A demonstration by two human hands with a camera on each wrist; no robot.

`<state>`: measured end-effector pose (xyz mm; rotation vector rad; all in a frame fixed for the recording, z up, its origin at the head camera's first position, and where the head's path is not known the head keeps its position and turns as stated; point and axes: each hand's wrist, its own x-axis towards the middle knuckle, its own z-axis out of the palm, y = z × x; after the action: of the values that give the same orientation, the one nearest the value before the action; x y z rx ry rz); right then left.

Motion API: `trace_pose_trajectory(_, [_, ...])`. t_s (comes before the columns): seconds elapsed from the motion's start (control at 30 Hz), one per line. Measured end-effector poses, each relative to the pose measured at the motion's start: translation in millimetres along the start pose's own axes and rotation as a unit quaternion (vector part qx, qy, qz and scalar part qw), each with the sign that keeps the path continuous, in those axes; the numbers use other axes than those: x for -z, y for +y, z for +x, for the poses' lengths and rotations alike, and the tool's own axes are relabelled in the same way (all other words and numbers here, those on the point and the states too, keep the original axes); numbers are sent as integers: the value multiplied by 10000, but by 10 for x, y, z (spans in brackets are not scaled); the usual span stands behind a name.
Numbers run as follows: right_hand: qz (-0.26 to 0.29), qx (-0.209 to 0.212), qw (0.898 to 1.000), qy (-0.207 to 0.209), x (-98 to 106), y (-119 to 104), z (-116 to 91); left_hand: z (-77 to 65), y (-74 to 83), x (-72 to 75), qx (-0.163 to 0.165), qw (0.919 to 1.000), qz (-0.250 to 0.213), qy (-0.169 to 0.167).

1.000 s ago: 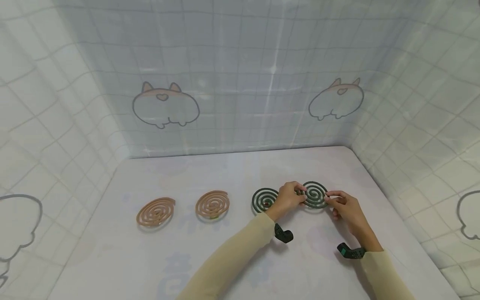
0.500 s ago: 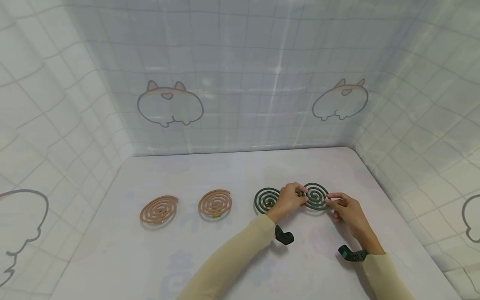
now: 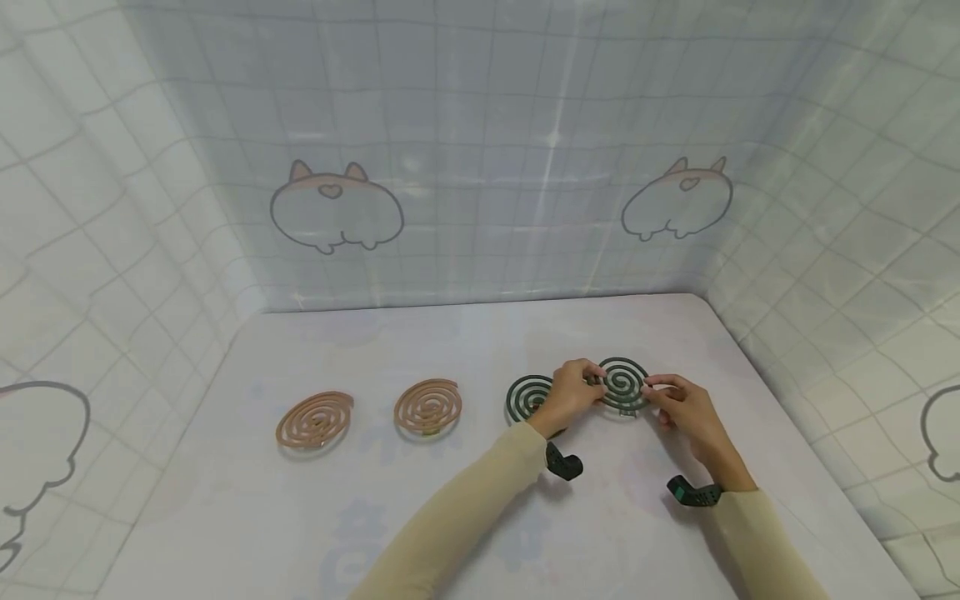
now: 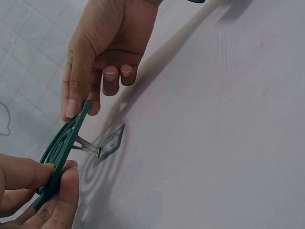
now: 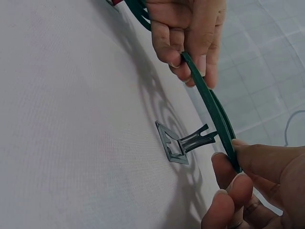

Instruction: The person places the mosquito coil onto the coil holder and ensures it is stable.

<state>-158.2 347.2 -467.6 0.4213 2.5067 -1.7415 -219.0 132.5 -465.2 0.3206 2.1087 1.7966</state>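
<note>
A green mosquito coil (image 3: 622, 385) is held between both hands at the right of the table. My left hand (image 3: 573, 393) pinches its left edge, and my right hand (image 3: 684, 408) pinches the opposite edge between thumb and fingers. Beneath it a small metal coil stand (image 5: 198, 140) rises from a flat square base on the tabletop. In the right wrist view the stand's forked tip reaches the underside of the coil (image 5: 212, 107), which appears edge-on and tilted. A second green coil (image 3: 527, 398) lies just left, partly hidden by my left hand and wrist.
Two brown mosquito coils (image 3: 427, 406) sit farther left, raised slightly above the white table (image 3: 450, 508). A cloth wall (image 3: 480, 167) with grid lines and animal drawings encloses the back and sides. Dark camera mounts (image 3: 564, 462) hang from both wrists.
Both hands have shifted the green coil slightly up and left in the head view. The metal stand's base now shows below its front edge. The other coils stay put.
</note>
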Motion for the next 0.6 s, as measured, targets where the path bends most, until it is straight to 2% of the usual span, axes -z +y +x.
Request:
trace_pose_trajectory(0.23, [-21,22,10000,-26,5,7,32,31,-8,-7,148,9998,8,97])
trace_pose_trajectory(0.6, [11,-13,10000,14,67,52,52,57,35,-63,54,9998,200,0])
